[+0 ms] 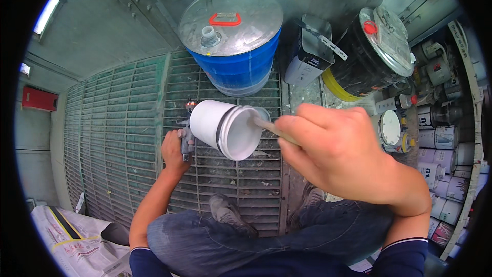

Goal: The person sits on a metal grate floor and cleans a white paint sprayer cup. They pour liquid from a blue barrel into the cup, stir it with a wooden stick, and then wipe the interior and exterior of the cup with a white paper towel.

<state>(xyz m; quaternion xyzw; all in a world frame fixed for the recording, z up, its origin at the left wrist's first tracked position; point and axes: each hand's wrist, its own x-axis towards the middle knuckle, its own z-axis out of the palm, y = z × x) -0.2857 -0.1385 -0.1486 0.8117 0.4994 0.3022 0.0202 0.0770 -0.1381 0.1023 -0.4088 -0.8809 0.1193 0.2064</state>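
My left hand [174,152] is closed round the grey metal body of a spray gun [186,141]. A white cylindrical cup [207,122] is beside the gun, tilted, with its open mouth facing right; I cannot tell how the two are joined. In my right hand [341,149], a thin pale stick [279,133] is pinched between thumb and fingers. Its far end reaches into the cup's mouth, where the inside looks whitish. Part of a clear rounded rim shows just behind the cup. Below both hands are my bent knees and shoes.
A blue drum [230,69] with a metal lid and red handle stands ahead on the floor grating [118,123]. Right of it are a square tin [307,66] and a dark drum [359,56]. Shelved cans [443,137] line the right; a printed sack [77,241] lies lower left.
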